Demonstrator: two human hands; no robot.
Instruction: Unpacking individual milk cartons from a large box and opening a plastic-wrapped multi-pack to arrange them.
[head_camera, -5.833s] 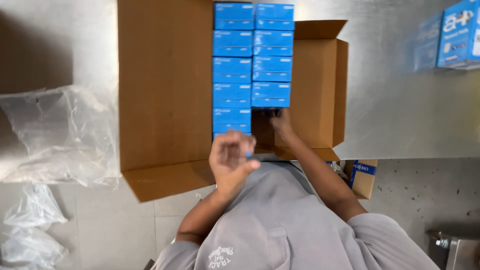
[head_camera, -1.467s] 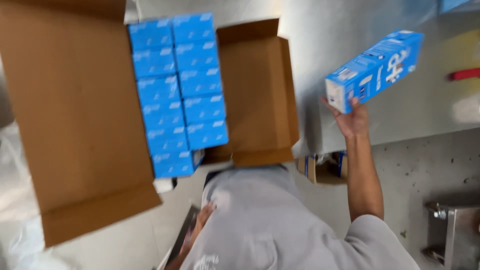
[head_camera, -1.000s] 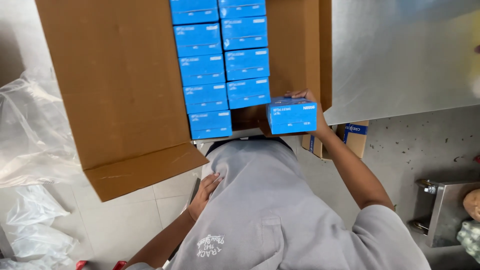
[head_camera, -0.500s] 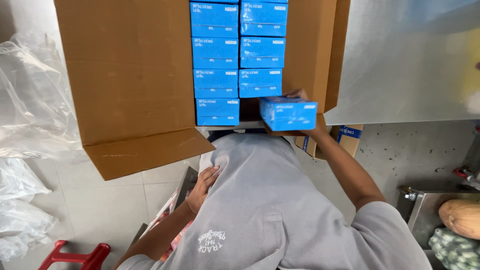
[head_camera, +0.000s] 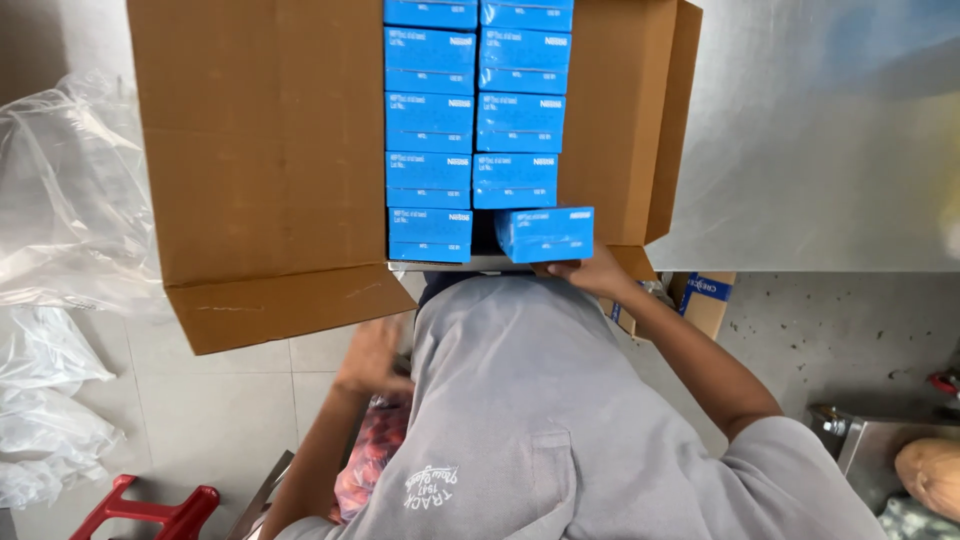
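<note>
Where rows end, blue carton (head_camera: 545, 234) edgewise.

Ten blue boxes (head_camera: 430, 115) are counted in one open carton (head_camera: 260, 150), in two columns of five; three clear bags (head_camera: 60, 200) are seen at left.

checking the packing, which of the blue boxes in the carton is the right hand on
The blue box at the near end of the right column, held by the right hand; it sits slightly askew, while the other blue boxes lie untouched in rows.

I see clear plastic bags (head_camera: 60, 200) on my left, a red stool (head_camera: 140, 510), a steel table (head_camera: 830, 150).
</note>
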